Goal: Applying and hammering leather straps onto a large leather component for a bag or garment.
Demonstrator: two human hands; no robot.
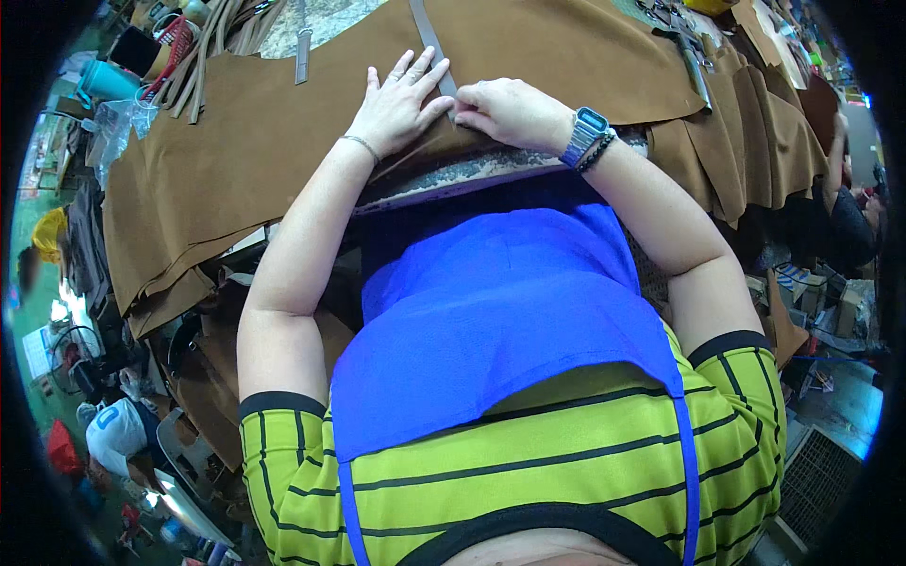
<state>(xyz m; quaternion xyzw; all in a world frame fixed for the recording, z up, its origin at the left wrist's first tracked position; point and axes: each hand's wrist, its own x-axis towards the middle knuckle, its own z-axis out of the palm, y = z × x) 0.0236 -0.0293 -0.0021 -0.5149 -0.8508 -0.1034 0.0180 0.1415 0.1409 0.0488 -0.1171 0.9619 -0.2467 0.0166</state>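
Note:
A large brown leather sheet [274,123] covers the worktable in front of me. A narrow grey strap [429,33] runs down across it from the far edge to between my hands. My left hand [401,102] lies flat on the leather with its fingers spread, thumb and fingertips against the strap's left side. On the strap's right side, my right hand [514,111] has its fingers curled in, thumb and forefinger pinched at the strap's near end. The fingers hide part of that end, so any small item in the pinch cannot be seen.
A second grey strap [303,58] rests near the far edge, with a bundle of leather strips [203,61] to its left. A blue container [106,83] and a red basket [176,42] stand far left. More brown leather [746,141] drapes off the table's right side, near another person's arm [838,146].

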